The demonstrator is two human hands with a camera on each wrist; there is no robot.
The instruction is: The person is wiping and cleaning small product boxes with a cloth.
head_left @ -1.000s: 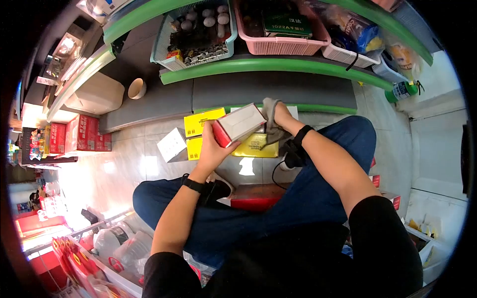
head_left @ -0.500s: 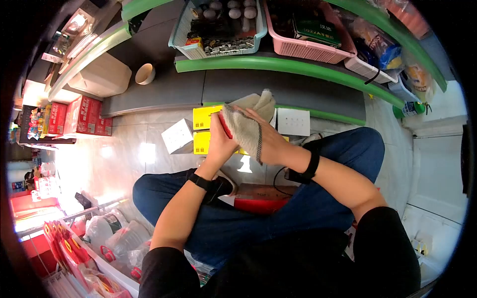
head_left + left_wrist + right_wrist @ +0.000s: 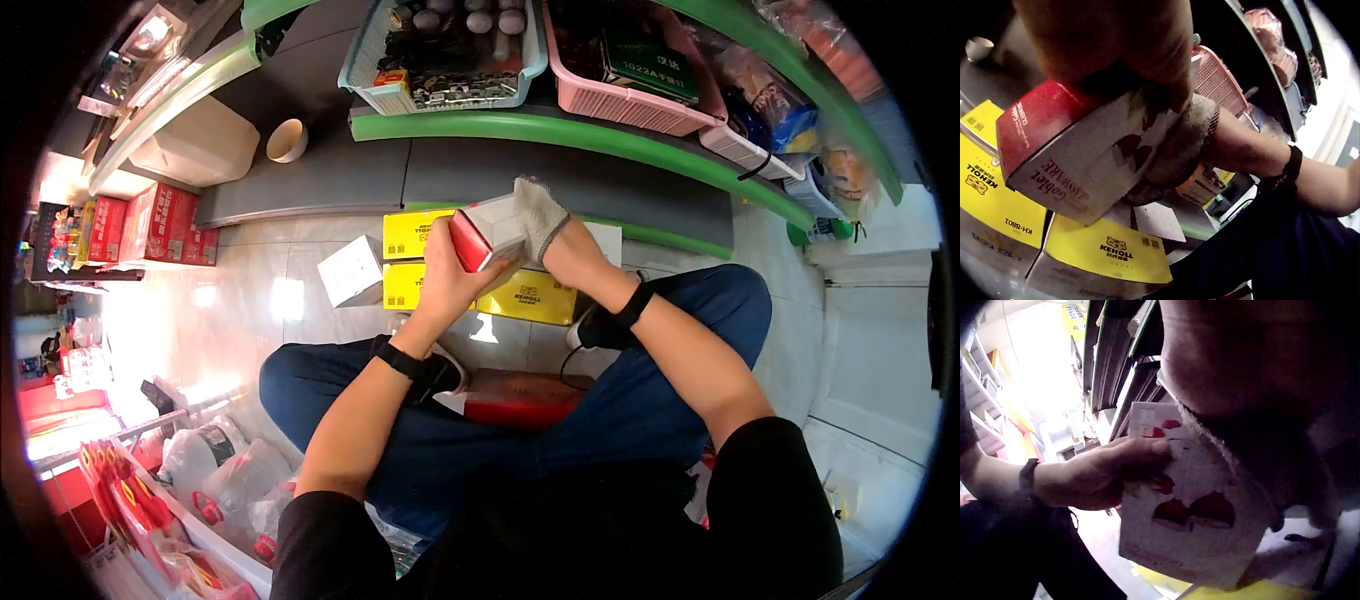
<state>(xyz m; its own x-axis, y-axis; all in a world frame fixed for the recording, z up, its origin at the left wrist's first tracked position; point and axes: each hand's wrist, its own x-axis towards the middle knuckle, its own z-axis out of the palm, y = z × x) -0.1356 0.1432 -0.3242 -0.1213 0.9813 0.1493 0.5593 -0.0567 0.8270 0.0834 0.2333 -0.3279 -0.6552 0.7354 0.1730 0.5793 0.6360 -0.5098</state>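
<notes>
Above the floor my left hand (image 3: 447, 270) grips a red and white goblet box (image 3: 470, 243) by its red end. The left wrist view shows the printed word "Goblet" and a picture of goblets on the box's side. A grey cloth (image 3: 540, 215) lies over the far end of the box, with my right hand (image 3: 578, 252) holding it there. Most of my right fingers are hidden by the cloth. Just beyond and below the hands stand yellow KEHOLL boxes (image 3: 530, 298), and a white box (image 3: 350, 272) leans to their left.
A grey shelf (image 3: 480, 180) with a green edge runs behind, bearing a small bowl (image 3: 287, 141). Above it sit a blue basket (image 3: 440, 98) and a pink basket (image 3: 630, 108). Red boxes (image 3: 165, 225) stand at left. A red box (image 3: 525, 400) lies between the legs.
The right hand and cloth went from beside the box to across its top, then shifted right to its far end. More of the box's red end shows now than half a second ago.
</notes>
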